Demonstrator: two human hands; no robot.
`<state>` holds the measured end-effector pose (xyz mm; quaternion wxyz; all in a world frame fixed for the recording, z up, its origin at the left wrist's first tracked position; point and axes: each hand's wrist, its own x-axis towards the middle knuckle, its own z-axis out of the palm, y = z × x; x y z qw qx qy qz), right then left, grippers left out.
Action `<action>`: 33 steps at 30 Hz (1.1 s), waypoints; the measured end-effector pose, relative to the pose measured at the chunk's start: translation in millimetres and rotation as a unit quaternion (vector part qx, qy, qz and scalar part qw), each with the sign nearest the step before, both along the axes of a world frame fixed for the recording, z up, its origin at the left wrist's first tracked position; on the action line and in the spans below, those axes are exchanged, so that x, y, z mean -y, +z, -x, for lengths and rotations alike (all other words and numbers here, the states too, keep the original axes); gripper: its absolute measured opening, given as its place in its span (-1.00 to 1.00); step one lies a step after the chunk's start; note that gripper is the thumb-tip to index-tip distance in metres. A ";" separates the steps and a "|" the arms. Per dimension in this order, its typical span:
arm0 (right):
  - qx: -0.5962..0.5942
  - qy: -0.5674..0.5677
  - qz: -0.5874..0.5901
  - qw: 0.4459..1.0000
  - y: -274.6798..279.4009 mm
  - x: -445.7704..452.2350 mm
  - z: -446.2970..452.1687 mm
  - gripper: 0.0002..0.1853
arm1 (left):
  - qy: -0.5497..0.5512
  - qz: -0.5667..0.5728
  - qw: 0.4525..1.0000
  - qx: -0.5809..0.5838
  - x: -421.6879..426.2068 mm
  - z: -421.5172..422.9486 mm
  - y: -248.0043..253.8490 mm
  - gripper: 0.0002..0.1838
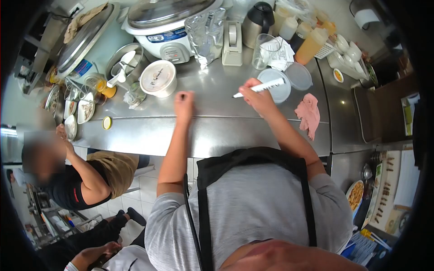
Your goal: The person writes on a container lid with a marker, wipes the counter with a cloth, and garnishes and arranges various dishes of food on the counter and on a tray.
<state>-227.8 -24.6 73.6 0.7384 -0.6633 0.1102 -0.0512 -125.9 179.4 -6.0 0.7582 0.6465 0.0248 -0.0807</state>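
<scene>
The marker (pixel 275 84) is right of the upper centre, its dark tip pointing left; whether the tip touches the counter (pixel 217 106) is hard to tell. The right hand (pixel 257 95) grips it, fingers covering part of the barrel, so its lettering shows only in part.

The left hand (pixel 183 107), near the middle, is clenched. A dark spot shows at its top, too small to tell whether something is held. Just up and left of it is the tub (pixel 158 88), lidded, its handwriting not clearly legible.

Behind the marker lies a round lid (pixel 281 96), partly hidden by marker and hand; a second lid (pixel 299 76) is beside it, with a pink cloth (pixel 308 114) below.

Along the top are a cooker (pixel 169 39), cut off by the frame, a foil bag (pixel 205 38) overlapping it, a tape dispenser (pixel 232 47), a flask (pixel 257 25), and a clear jug (pixel 261 56) whose contents are hard to make out.

At left, a co-worker (pixel 92 178) has a blurred head; at lower left, another person (pixel 120 259) is cut off by the bottom edge.
</scene>
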 end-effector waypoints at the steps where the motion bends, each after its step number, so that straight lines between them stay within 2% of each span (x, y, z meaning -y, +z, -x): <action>1: 0.037 0.002 0.038 0.999 -0.9 -7.0 -4.8 -0.80 | -0.058 -0.086 0.991 0.087 15.9 9.3 -8.2 -0.80; 2: 0.074 0.005 0.078 0.994 -1.4 -13.3 -9.4 -0.79 | -0.105 -0.167 0.962 0.190 29.6 27.5 19.6 -0.82; 5: 0.125 0.007 0.153 0.980 0.3 -24.1 -14.3 -0.78 | -0.161 -0.200 0.937 0.235 49.8 39.5 32.7 -0.81; 10: 0.093 0.004 0.199 0.976 -11.1 -25.9 -11.4 -0.78 | -0.212 -0.252 0.913 0.242 47.7 38.7 34.8 -0.81; 12: 0.085 0.004 0.181 0.980 -21.8 -26.9 -13.1 -0.78 | -0.238 -0.288 0.894 0.249 45.6 41.1 34.9 -0.81; 17: 0.044 -0.016 0.218 0.975 -23.4 -28.9 -15.3 -0.79 | -0.288 -0.244 0.894 0.240 50.0 35.9 13.4 -0.75; 18: 0.026 -0.025 0.198 0.980 -22.0 -29.9 -16.0 -0.78 | -0.288 -0.224 0.897 0.251 52.7 34.2 8.2 -0.76; 21: 0.056 -0.002 0.280 0.958 -28.5 -33.9 -20.0 -0.77 | -0.314 -0.207 0.890 0.259 53.4 24.8 12.0 -0.77; 22: 0.044 0.016 0.257 0.965 -31.0 -33.6 -20.4 -0.71 | -0.336 -0.206 0.882 0.257 53.5 22.1 15.5 -0.78; 24: 0.099 -0.068 0.287 0.950 -30.6 -32.2 -27.8 -0.67 | -0.345 -0.210 0.861 0.309 56.1 14.1 17.6 -0.80; 25: 0.094 -0.123 0.308 0.939 -19.6 -31.4 -29.4 -0.64 | -0.334 -0.163 0.858 0.355 58.2 10.8 13.7 -0.80; 26: 0.132 -0.164 0.281 0.937 -15.7 -29.1 -32.1 -0.65 | -0.350 -0.130 0.876 0.305 61.7 7.9 8.2 -0.76; 27: 0.135 -0.181 0.254 0.940 -13.3 -27.0 -35.4 -0.61 | -0.380 -0.121 0.873 0.282 60.8 4.4 -0.1 -0.73; 28: 0.065 -0.173 0.296 0.937 -6.8 -26.4 -36.2 -0.61 | -0.401 -0.122 0.871 0.257 57.3 -2.7 -10.3 -0.70; 29: 0.106 -0.190 0.274 0.937 -6.4 -32.8 -35.4 -0.60 | -0.409 -0.131 0.872 0.233 60.3 -5.4 -15.8 -0.67; 30: 0.077 -0.183 0.283 0.938 -7.6 -38.2 -35.8 -0.64 | -0.403 -0.103 0.876 0.243 64.3 -3.7 -14.6 -0.67; 33: 0.104 -0.206 0.325 0.917 -8.6 -41.6 -41.4 -0.68 | -0.374 -0.055 0.893 0.245 68.7 -2.6 9.1 -0.66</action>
